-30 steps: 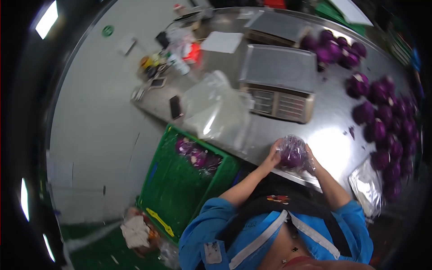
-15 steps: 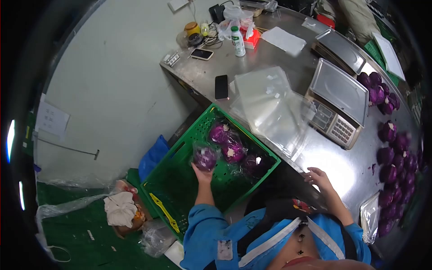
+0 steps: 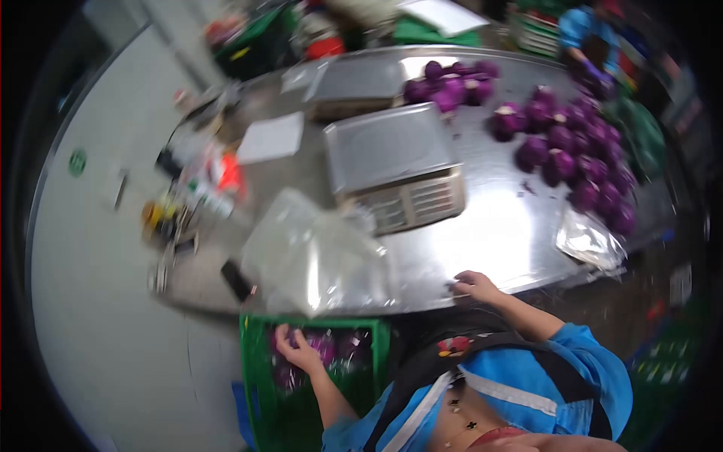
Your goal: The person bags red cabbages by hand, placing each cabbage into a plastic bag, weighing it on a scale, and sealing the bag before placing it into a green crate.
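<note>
My left hand (image 3: 298, 349) is over the green crate (image 3: 380, 346), fingers loosely apart, holding nothing. Beneath and beside it in the crate lie several purple cabbages (image 3: 324, 348) in clear plastic wrap, partly hidden by the hand. At the front edge of the steel table, my right hand (image 3: 477, 288) hovers with fingers loosely bent and apart, nothing in it. Left of that hand, a stack of clear plastic bags (image 3: 316, 256) is spread on the table. Unwrapped purple cabbages (image 3: 561, 139) are piled at the table's right side.
A weighing scale (image 3: 395, 151) stands mid-table, with a second scale (image 3: 358, 79) behind it. A silvery plastic packet (image 3: 587, 239) lies near the right front edge. A dark phone (image 3: 237, 280) and a white paper (image 3: 271, 138) are leftward. Another person (image 3: 590, 45) stands at the back right.
My left hand has let go of the wrapped cabbage, which now lies in the crate with the others. My view has swung right toward the table and its cabbage pile.
</note>
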Action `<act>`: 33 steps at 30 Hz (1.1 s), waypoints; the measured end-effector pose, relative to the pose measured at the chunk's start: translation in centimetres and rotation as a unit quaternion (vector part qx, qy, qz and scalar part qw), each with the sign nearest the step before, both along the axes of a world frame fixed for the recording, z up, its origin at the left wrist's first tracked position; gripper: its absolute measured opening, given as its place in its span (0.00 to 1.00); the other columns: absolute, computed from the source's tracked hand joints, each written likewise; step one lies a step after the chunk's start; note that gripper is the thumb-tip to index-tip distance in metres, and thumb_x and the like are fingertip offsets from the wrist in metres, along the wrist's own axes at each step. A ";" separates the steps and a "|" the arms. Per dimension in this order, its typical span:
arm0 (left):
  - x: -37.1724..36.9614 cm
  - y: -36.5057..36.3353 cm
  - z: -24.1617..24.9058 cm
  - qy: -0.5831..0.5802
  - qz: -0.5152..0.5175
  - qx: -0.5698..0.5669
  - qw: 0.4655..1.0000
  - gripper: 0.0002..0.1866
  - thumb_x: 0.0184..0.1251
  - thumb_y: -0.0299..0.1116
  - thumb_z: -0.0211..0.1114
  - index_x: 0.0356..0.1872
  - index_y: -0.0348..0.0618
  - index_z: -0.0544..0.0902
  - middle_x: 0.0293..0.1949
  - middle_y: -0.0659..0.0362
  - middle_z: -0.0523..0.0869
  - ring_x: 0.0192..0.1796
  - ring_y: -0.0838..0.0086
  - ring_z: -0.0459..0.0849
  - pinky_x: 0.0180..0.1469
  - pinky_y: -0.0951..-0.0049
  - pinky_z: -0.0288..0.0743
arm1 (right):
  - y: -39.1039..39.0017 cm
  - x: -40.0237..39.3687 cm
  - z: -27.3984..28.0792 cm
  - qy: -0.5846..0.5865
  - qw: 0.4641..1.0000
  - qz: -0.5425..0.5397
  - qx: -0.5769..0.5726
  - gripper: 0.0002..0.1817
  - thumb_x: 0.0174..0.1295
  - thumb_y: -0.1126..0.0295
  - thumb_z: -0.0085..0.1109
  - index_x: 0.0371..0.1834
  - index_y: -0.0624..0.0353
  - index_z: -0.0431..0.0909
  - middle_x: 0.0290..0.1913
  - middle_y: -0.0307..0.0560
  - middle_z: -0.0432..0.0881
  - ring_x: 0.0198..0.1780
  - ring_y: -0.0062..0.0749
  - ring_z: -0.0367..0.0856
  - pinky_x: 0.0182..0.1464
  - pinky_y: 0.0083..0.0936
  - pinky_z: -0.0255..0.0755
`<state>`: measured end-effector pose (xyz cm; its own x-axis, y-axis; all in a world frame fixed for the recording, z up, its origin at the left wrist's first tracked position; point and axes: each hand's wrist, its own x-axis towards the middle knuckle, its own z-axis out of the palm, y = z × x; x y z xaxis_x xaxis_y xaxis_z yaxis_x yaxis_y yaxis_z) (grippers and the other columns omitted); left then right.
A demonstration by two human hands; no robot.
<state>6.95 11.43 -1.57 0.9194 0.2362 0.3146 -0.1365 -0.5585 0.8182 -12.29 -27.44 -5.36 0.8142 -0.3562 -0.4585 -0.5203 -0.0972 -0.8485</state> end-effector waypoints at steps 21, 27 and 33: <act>5.0 -22.1 -9.3 0.199 -0.181 0.157 0.950 0.08 0.45 0.26 0.64 0.19 0.33 0.74 0.17 0.57 0.76 0.19 0.76 0.73 0.22 0.73 0.67 | -44.1 -5.3 6.1 0.171 0.815 -0.243 -0.498 0.59 0.19 0.56 0.76 0.63 0.48 0.52 0.62 0.54 0.55 0.61 0.55 0.54 0.55 0.46 0.61; 3.3 -23.9 -7.3 0.351 -0.185 -0.011 0.918 0.17 0.47 0.30 0.68 0.38 0.41 0.73 0.28 0.58 0.76 0.26 0.72 0.73 0.25 0.72 0.69 | -43.6 -6.3 5.5 0.019 0.800 -0.287 -0.527 0.47 0.24 0.61 0.70 0.57 0.51 0.59 0.57 0.57 0.60 0.57 0.54 0.60 0.54 0.41 0.64; 2.8 -21.6 -13.0 0.247 -0.091 -0.198 0.944 0.07 0.50 0.24 0.61 0.27 0.37 0.71 0.20 0.59 0.75 0.17 0.79 0.71 0.17 0.79 0.65 | -31.3 -8.9 5.7 -0.268 0.797 -0.507 0.189 0.35 0.48 0.60 0.62 0.58 0.63 0.58 0.54 0.56 0.68 0.55 0.44 0.70 0.58 0.40 0.64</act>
